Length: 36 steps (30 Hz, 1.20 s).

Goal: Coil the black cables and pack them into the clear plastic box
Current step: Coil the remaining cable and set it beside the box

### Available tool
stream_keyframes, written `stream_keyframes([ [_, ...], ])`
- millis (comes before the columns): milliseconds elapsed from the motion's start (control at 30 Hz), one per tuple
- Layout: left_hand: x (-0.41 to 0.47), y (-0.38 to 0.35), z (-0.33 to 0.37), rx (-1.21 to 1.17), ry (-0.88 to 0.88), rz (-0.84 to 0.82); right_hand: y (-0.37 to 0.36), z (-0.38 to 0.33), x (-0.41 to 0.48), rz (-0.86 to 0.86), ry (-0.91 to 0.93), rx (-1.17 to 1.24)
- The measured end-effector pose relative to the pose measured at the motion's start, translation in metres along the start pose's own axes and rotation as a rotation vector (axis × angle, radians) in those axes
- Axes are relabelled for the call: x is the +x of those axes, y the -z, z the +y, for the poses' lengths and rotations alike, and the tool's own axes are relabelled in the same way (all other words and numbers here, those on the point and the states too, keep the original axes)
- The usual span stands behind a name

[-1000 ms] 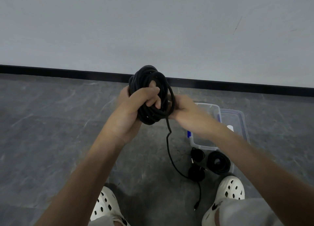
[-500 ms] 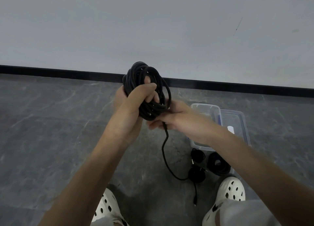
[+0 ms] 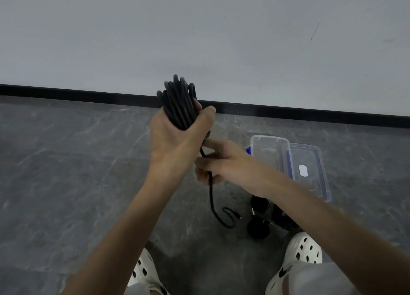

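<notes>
My left hand grips a thick coil of black cable upright, edge-on to me, in front of the wall's skirting. Its loose tail hangs down through my right hand, whose fingers curl round it just below the coil. The tail's end curls on the floor with its plug lying free. The clear plastic box stands open on the floor to the right, with its clear lid beside it. Three small coiled black cables lie on the floor near my right forearm, partly hidden by it.
The grey stone floor stretches out to the left. A white wall with a black skirting runs across the back. My two white perforated shoes are at the bottom edge.
My left hand has turned the coil edge-on and raised it a little. My right hand has slid down below the coil onto the tail. The tail's end has been drawn up closer.
</notes>
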State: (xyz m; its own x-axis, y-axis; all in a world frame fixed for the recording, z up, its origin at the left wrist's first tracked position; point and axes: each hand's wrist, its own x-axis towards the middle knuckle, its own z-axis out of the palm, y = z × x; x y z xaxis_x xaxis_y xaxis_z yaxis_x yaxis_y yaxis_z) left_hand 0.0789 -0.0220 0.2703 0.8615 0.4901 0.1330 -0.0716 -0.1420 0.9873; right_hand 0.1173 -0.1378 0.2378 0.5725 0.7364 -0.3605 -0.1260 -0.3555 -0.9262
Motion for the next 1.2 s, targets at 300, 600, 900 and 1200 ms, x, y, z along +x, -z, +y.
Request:
stream_keyframes([
  [300, 0.003, -0.001, -0.007, 0.09, 0.005, 0.078, -0.009, -0.004, -0.002, 0.03, -0.015, 0.085],
  [600, 0.015, 0.01, -0.023, 0.449, -0.097, 0.164, -0.01, -0.005, -0.007, -0.048, 0.074, -0.185],
  [900, 0.015, 0.008, -0.03, 0.962, -0.07, -0.141, -0.016, 0.0, -0.007, 0.036, 0.24, -0.527],
  [1200, 0.016, 0.019, -0.033, 0.839, 0.07, -0.456, 0.005, -0.007, -0.013, 0.182, 0.483, -0.627],
])
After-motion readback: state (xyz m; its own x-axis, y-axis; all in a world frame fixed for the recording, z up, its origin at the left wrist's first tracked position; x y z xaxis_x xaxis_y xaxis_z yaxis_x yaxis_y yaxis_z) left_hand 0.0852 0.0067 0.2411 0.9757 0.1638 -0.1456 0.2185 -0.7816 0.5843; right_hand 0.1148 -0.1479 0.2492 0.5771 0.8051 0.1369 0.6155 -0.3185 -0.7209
